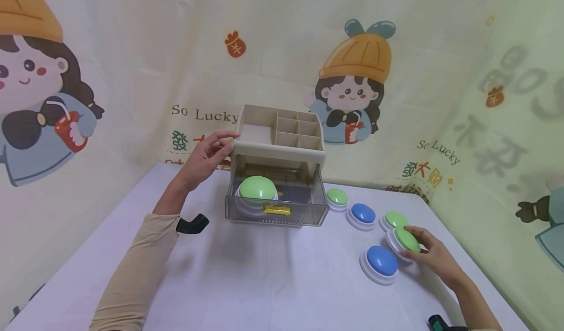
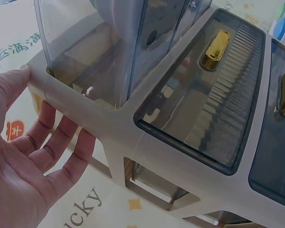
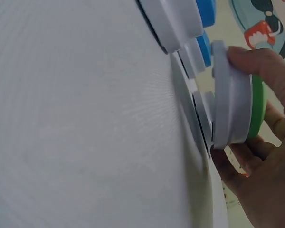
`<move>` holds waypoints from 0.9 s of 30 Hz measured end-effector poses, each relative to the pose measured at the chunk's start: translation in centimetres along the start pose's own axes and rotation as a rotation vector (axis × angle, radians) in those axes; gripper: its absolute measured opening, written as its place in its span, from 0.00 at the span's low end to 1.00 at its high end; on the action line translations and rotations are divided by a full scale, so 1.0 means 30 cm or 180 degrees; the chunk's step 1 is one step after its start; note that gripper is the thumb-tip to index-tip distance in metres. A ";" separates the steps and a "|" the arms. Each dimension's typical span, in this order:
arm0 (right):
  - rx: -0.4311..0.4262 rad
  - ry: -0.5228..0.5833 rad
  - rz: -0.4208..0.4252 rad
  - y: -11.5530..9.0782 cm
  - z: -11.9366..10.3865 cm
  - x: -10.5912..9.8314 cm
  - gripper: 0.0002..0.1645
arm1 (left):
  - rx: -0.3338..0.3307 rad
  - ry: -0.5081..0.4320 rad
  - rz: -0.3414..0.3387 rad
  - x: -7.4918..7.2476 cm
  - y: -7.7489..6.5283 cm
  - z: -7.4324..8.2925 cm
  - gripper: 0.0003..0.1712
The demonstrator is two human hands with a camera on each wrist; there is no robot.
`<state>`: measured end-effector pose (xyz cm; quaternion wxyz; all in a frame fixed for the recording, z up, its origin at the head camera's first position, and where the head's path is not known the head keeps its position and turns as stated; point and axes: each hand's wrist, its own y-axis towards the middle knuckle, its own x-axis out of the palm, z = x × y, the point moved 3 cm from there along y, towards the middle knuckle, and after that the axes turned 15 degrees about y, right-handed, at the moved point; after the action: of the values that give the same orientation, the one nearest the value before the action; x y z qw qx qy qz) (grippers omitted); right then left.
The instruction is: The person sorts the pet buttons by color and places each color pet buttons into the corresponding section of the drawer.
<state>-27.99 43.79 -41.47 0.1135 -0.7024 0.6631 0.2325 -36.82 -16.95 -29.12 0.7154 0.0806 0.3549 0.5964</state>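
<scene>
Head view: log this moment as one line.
right hand: holds green-topped push button; left hand: on drawer organizer; top drawer: open, another green-topped button inside

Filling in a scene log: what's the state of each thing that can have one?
Organizer: upright, gripped at its upper edge by the left hand
Top drawer: pulled open, one green button inside
Two drawers below: shut
Held green button: in the right hand, tilted
Two other green buttons: on the table, dome up
Two blue buttons: on the table, dome up
</scene>
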 end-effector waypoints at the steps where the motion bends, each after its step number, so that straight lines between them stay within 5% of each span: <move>1: 0.0060 0.0088 0.0025 0.000 0.000 -0.006 0.42 | -0.0001 -0.0003 -0.0004 0.000 0.000 0.000 0.21; 12: 0.0038 0.0587 0.0048 0.010 -0.047 -0.016 0.38 | 0.0010 0.0021 0.0014 -0.004 0.002 0.005 0.20; 27: -0.0628 0.0854 -0.0349 0.009 -0.217 0.092 0.38 | -0.0048 0.0047 0.0020 -0.002 0.002 0.000 0.21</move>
<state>-27.09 38.31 -37.11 -0.0330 -0.7699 0.6070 0.1941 -36.86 -16.98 -29.08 0.7115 0.0720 0.3554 0.6019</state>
